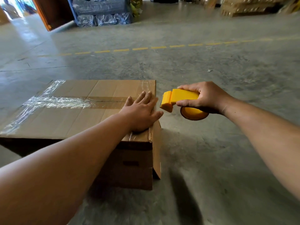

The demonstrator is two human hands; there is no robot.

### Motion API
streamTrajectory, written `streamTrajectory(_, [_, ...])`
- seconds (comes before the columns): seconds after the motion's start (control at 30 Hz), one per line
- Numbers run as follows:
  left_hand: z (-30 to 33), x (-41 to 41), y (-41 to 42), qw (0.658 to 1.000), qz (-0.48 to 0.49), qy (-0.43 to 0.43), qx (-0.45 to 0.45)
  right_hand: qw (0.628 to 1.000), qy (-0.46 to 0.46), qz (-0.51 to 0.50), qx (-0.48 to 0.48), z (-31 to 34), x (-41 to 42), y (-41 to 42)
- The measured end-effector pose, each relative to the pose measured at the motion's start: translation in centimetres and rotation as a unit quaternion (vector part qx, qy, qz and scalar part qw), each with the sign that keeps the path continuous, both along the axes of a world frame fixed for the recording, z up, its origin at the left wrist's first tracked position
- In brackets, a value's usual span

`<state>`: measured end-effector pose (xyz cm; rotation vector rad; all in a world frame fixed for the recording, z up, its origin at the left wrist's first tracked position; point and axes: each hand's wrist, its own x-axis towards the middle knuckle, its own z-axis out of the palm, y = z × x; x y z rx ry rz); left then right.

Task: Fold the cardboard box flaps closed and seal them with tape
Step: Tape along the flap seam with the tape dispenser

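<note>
A brown cardboard box (68, 117) stands on the concrete floor with its top flaps folded shut. Clear tape (56, 102) runs along the centre seam and across the left edge; more tape shines near the far right corner. My left hand (142, 112) lies flat, fingers straight, pressing the top at the box's right edge. My right hand (204, 98) grips a yellow tape dispenser (178, 99) in the air just right of that edge, its cutter end pointing toward the box. The tape roll is partly hidden under my palm.
Grey concrete floor (211, 151) spreads to the right and front of the box. A dashed yellow line (159, 47) crosses the floor farther out. Wrapped bundles on a rack (103, 13) and stacked pallets (246, 7) stand at the back.
</note>
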<state>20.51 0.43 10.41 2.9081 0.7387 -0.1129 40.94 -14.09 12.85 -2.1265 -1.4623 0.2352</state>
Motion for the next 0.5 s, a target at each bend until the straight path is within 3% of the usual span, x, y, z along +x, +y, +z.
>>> streamTrajectory(0.23, [0.0,-4.4,3.7,0.999,0.045,0.016,-0.010,0.999,0.006,0.002,0.038,1.5,-1.7,0.7])
streamTrajectory(0.5, [-0.2,-12.3,10.7,0.984,0.174,0.022,-0.006,0.998,-0.001,0.020,0.067,2.3,-3.5,2.4])
